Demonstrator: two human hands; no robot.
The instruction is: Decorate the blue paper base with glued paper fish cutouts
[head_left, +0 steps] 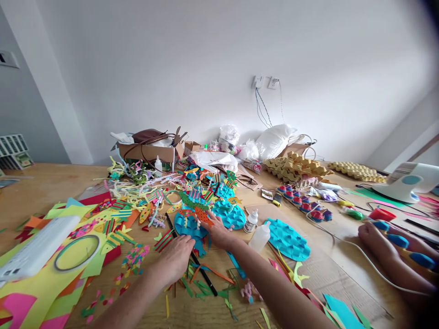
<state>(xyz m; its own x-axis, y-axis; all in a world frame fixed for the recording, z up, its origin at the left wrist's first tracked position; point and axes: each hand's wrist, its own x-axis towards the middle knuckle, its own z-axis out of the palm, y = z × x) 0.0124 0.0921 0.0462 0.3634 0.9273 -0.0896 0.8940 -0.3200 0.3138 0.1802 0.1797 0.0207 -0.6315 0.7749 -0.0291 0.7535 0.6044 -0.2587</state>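
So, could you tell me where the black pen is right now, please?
In the head view the black pen lies slantwise on the table, low and centre, among paper strips, just right of the left hand.

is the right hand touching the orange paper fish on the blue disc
Touching: in the head view the right hand's fingertips rest on the orange paper fish, with no gap visible.

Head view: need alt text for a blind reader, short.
Two bare hands work over a cluttered wooden table: the right hand touches a blue paper disc with an orange cutout, the left hand rests on paper scraps beside a black pen. Another person's hand lies at the right edge.
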